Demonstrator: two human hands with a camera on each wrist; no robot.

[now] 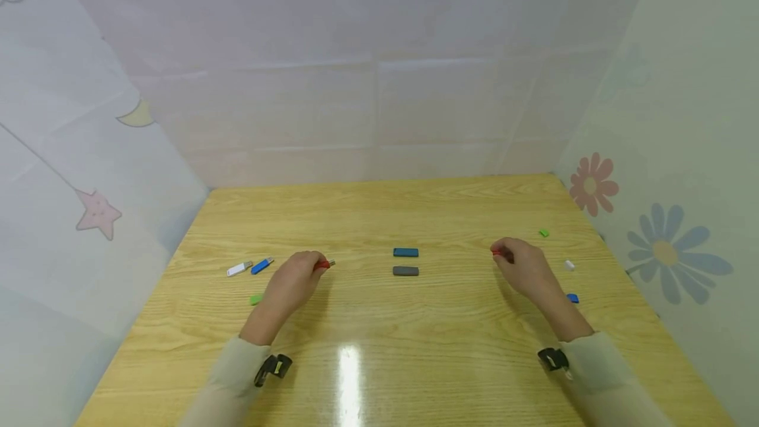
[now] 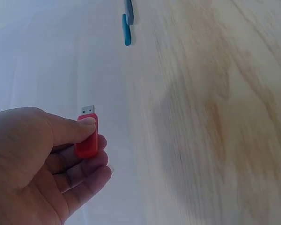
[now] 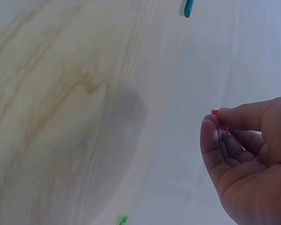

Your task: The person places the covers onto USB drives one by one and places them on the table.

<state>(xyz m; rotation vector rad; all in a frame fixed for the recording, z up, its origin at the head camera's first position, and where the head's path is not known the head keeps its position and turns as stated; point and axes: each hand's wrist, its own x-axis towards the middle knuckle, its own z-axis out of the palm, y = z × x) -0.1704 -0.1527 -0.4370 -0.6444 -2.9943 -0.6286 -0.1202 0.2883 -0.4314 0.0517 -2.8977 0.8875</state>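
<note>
Above a wooden counter (image 1: 415, 321), the left hand (image 1: 293, 285) pinches a red USB stick (image 2: 87, 137) by its casing, plug bare; the right hand (image 1: 524, 269) pinches its small red cap (image 3: 215, 113). Both look light, rigid, slippery.

blue case (image 1: 406, 252), grey case (image 1: 406, 271) mid-table, open wood around

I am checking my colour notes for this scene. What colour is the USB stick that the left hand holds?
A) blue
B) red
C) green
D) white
B: the left hand pinches a red USB stick with its metal plug bare.
</note>
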